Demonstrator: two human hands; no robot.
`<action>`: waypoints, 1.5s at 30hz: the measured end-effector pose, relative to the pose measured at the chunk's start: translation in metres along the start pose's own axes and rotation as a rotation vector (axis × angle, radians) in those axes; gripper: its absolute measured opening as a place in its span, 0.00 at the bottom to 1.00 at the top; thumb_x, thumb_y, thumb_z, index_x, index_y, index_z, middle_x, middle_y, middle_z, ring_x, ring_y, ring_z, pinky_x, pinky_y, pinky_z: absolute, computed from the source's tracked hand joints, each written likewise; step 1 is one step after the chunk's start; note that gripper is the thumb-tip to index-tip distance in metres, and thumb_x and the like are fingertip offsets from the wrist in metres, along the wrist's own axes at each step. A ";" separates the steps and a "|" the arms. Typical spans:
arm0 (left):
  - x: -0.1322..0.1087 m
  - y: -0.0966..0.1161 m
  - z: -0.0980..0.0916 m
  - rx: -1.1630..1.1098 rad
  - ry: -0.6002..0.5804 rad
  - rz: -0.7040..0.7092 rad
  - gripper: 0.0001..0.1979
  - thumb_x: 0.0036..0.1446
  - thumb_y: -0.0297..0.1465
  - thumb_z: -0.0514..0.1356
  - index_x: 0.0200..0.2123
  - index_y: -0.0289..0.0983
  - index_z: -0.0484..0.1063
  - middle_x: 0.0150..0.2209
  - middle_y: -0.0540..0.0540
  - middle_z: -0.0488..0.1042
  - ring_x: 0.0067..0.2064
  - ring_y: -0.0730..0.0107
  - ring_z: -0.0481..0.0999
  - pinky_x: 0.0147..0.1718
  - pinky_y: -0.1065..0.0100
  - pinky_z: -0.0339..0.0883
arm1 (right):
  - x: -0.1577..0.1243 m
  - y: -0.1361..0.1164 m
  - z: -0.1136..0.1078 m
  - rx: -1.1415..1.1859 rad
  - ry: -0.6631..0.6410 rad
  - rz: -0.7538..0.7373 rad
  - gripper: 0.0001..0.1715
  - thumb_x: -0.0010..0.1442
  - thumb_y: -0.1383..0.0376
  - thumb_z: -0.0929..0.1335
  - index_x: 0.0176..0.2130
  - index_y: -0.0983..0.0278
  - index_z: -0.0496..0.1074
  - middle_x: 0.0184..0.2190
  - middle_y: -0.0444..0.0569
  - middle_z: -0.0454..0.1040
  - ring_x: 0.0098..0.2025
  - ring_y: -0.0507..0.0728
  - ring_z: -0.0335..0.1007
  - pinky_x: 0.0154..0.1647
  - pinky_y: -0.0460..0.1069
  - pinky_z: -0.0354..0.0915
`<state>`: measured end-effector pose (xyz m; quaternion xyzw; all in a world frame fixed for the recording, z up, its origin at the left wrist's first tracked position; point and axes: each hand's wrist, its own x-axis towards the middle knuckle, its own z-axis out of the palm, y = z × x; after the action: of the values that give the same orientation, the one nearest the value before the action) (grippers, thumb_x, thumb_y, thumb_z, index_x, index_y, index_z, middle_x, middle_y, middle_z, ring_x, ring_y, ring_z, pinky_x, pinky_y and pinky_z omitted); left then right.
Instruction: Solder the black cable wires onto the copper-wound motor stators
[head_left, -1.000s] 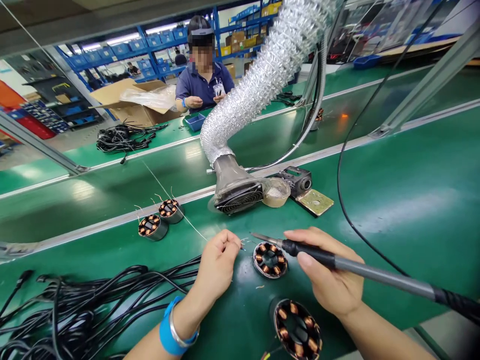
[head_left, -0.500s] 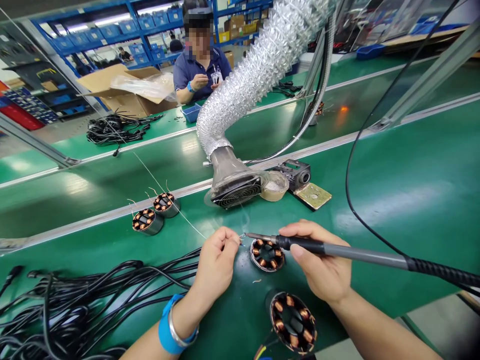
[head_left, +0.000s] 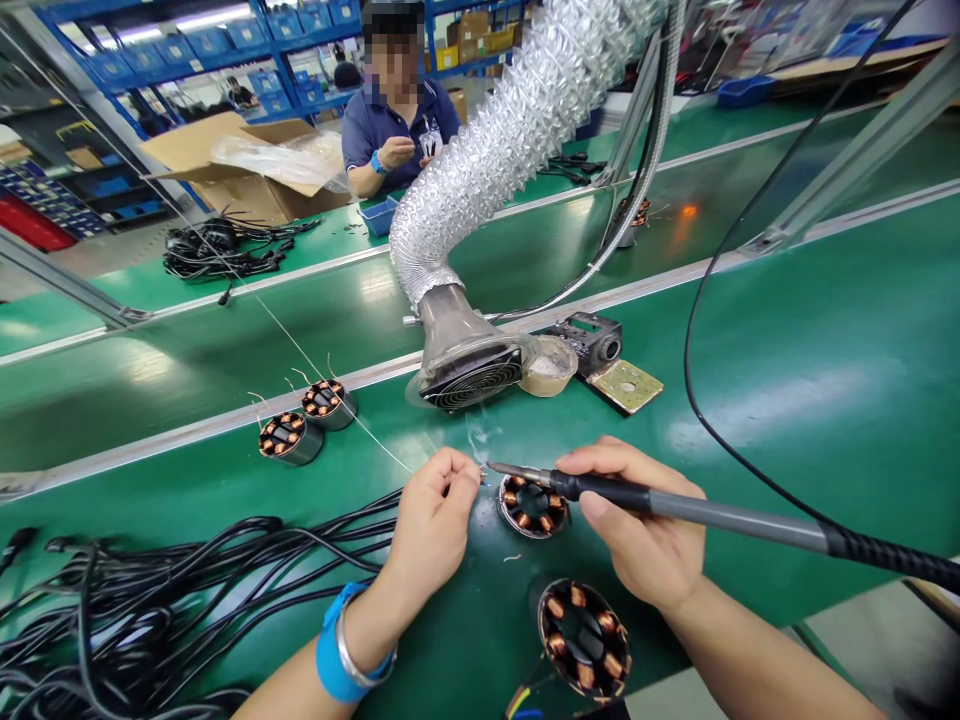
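Note:
My right hand [head_left: 649,525] grips a soldering iron [head_left: 720,508], whose tip points left, just beside my left fingertips. Pinched in my left hand [head_left: 436,510] are thin wire ends [head_left: 484,480], a blue one among them. A thin solder wire [head_left: 330,385] runs down from the upper left to the same fingers. Wisps of smoke [head_left: 484,435] rise above the iron's tip. Under the tip lies a stator with copper windings [head_left: 533,505], partly hidden by the iron. Nearer me stands another copper-wound stator [head_left: 585,640], with coloured leads [head_left: 523,697] beside it.
Black cables [head_left: 172,610] lie heaped at left. Two more stators [head_left: 291,438] stand behind them. A fume extractor hood [head_left: 469,355] on a silver duct [head_left: 480,160] hangs ahead, by a round tub [head_left: 549,368], an iron stand [head_left: 592,340] and a sponge tray [head_left: 626,385]. A co-worker [head_left: 401,130] sits opposite.
The iron's tip has drawn slightly away from the wire ends, and the smoke shows more clearly. Both hands stay nearly in place; the view has shifted a little.

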<state>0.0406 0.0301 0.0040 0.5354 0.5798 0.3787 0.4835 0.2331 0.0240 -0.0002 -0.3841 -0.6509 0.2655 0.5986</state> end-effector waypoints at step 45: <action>-0.002 0.000 0.000 0.037 -0.025 -0.011 0.12 0.62 0.36 0.53 0.27 0.37 0.64 0.22 0.56 0.58 0.25 0.75 0.57 0.25 0.72 0.51 | 0.003 -0.020 0.001 -0.060 -0.066 -0.242 0.19 0.52 0.75 0.64 0.43 0.64 0.74 0.28 0.48 0.74 0.25 0.53 0.66 0.23 0.50 0.62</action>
<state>0.0409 0.0276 0.0038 0.5456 0.5836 0.3588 0.4827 0.2281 0.0154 0.0173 -0.3117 -0.7193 0.1844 0.5928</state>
